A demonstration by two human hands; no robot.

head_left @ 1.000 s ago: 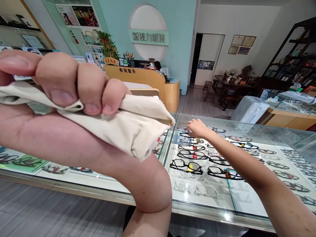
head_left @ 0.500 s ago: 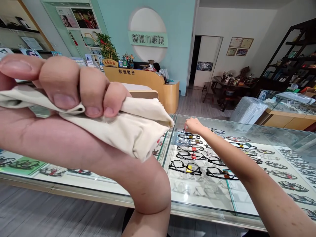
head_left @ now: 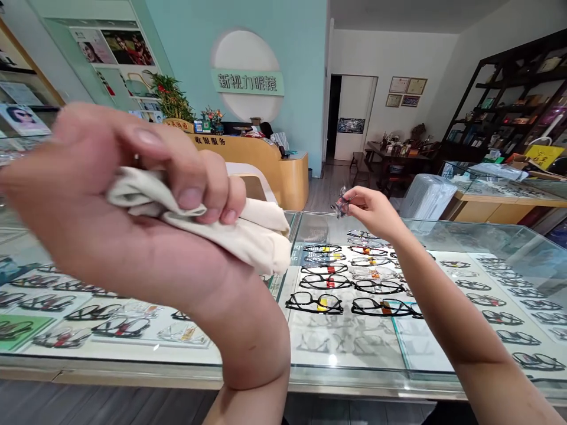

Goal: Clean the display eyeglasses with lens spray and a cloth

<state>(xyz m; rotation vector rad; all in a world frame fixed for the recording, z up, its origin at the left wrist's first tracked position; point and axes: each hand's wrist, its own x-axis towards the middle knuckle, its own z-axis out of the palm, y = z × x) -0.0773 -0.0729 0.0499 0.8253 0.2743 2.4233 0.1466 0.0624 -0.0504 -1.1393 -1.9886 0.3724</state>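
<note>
My left hand (head_left: 177, 183), raised close to the camera, has its fingers curled round a crumpled cream cloth (head_left: 261, 239). Farther off, above the back part of the glass counter (head_left: 354, 378), my right hand (head_left: 370, 209) pinches a pair of glasses (head_left: 341, 202) between thumb and fingers. The glasses are tilted and small in view. Below my right hand, rows of dark-framed glasses (head_left: 314, 303) with small coloured tags lie in the counter display.
More glasses (head_left: 121, 326) lie in the display at the left, beneath my left forearm. Behind the counter stand a wooden reception desk (head_left: 261, 159), a wrapped upright package (head_left: 425, 198) and a second glass-topped cabinet (head_left: 500, 200) at the right.
My right hand has risen from the back row of the counter with a pair of glasses in its fingers. The view has shifted, and my left hand's thumb side has turned, cloth still held.
</note>
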